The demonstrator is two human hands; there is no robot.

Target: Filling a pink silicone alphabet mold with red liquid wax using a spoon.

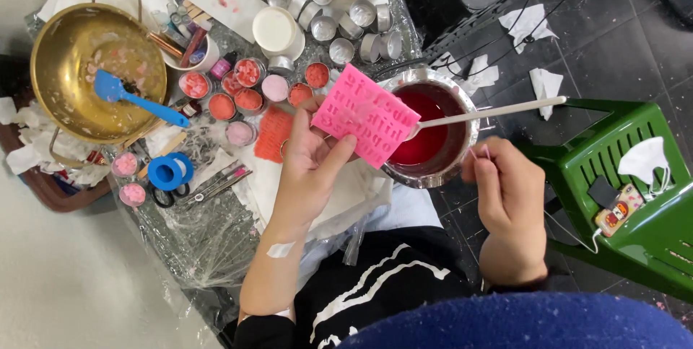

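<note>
My left hand (307, 165) holds up a pink rectangular silicone mould (365, 116) with raised letter shapes, gripped at its lower left corner, beside a round metal bowl (395, 172) of red liquid. A long white spoon (491, 111) rests in the bowl, its handle pointing right. My right hand (507, 194) is just right of the bowl, fingers pinched on a thin pin or wick (477, 153).
A brass pot (50, 53) with a blue spatula (137, 100) sits at the left. Small tins of pink and red wax (249, 100), empty metal cups (339, 20), white cups, tape and scissors crowd the plastic-covered table. A green chair (635, 241) stands at the right.
</note>
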